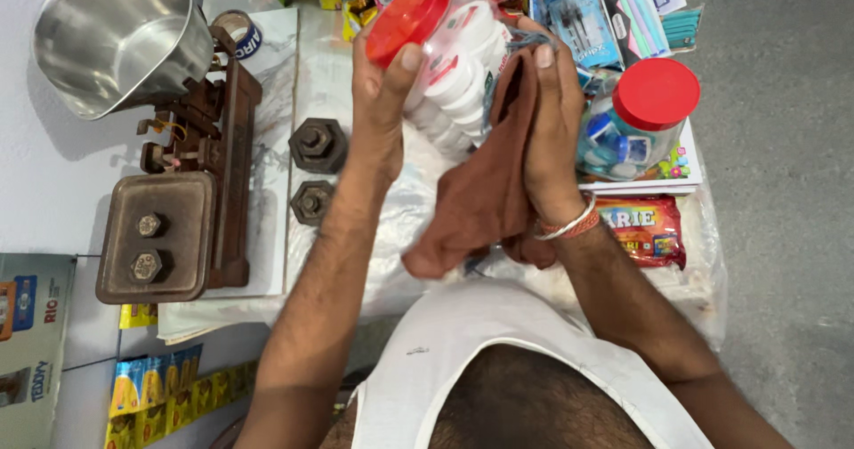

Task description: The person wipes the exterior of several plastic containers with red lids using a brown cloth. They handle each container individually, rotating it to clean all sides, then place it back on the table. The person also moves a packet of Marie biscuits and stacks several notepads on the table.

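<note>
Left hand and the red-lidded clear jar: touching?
Touching. The head view shows the left hand wrapped around the clear jar, thumb pressed on its red lid, no gap visible.

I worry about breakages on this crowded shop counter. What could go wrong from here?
The clear jar is tilted, held up by the left hand near its red lid while the right hand presses a brown cloth on it; it might slip. Below lie iron weights and a second red-lidded jar that a fall could hit.
</note>
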